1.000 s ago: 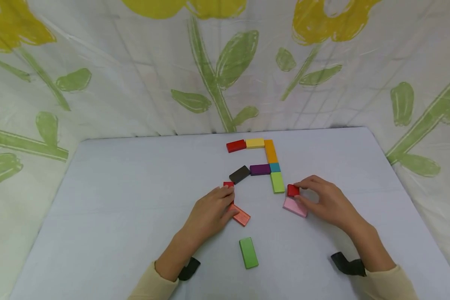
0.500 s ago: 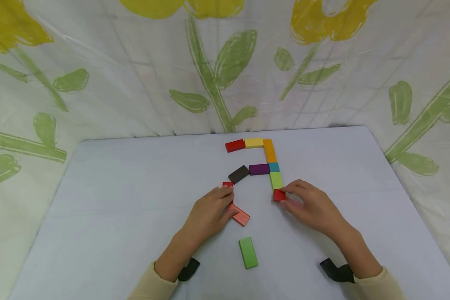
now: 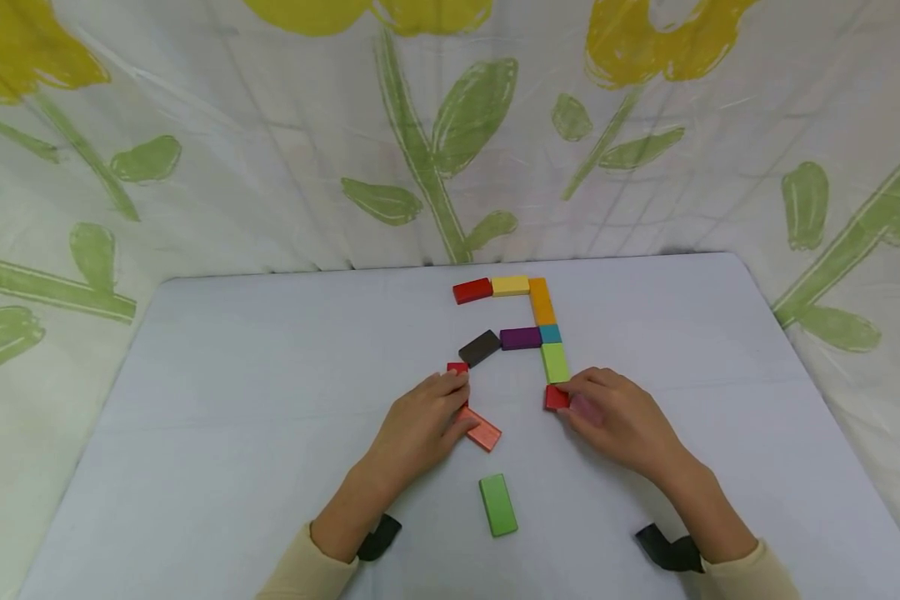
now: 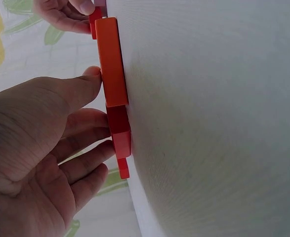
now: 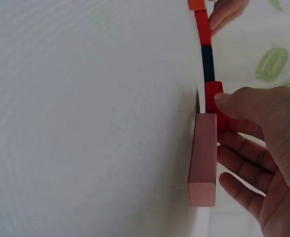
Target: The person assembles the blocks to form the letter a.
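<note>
My right hand pinches a small red block between thumb and fingers, at the near end of a light green block. A pink block lies beside that red block, mostly covered by the hand in the head view. My left hand rests at the left line of blocks. Its fingers touch a red block, and its thumb touches the edge of a coral-orange block that slants toward me. In the head view my fingers hide most of this red block.
Farther back, a red block, a yellow block, an orange block, a small blue block, a purple block and a dark block form a bent line. A green block lies apart, nearer me.
My right hand has moved left and slightly toward me, carrying the small red block from beside the pink block to the light green block's near end. My left hand has stayed put.
</note>
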Demonstrator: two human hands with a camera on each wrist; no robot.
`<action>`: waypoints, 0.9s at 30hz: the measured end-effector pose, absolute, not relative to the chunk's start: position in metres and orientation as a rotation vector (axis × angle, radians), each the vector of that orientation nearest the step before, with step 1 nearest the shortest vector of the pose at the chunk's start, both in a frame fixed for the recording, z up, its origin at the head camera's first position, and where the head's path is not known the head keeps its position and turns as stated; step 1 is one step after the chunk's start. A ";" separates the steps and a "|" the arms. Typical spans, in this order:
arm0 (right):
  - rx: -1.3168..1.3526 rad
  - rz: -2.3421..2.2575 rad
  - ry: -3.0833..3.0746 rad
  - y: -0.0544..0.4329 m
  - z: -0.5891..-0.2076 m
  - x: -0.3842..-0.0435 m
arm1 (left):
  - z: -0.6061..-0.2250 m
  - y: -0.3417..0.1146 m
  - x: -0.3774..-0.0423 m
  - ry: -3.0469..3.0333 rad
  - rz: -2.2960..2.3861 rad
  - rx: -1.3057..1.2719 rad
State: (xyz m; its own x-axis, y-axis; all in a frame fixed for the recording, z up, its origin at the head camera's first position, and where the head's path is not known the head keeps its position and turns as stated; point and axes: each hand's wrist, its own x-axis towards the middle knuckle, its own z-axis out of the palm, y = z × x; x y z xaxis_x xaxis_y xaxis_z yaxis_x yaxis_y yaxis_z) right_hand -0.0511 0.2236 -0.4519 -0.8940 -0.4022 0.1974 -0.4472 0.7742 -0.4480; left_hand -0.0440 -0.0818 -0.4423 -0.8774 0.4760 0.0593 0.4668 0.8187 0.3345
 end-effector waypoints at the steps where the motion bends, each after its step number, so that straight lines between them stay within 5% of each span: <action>1: 0.688 0.758 -2.874 0.224 -0.453 -0.051 | -0.442 -0.082 -0.044 2.969 0.532 0.769; 27: 0.602 0.742 -2.925 0.224 -0.456 -0.048 | -0.441 -0.081 -0.044 2.944 0.540 0.756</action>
State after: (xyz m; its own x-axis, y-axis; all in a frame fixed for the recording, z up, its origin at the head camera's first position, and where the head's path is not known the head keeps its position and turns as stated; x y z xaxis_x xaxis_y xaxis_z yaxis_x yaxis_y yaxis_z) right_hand -0.0481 0.2243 -0.4556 -0.9214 -0.3559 0.1559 -0.3872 0.8072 -0.4455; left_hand -0.0439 -0.0810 -0.4405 -0.8788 0.4760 0.0338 0.4570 0.8190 0.3470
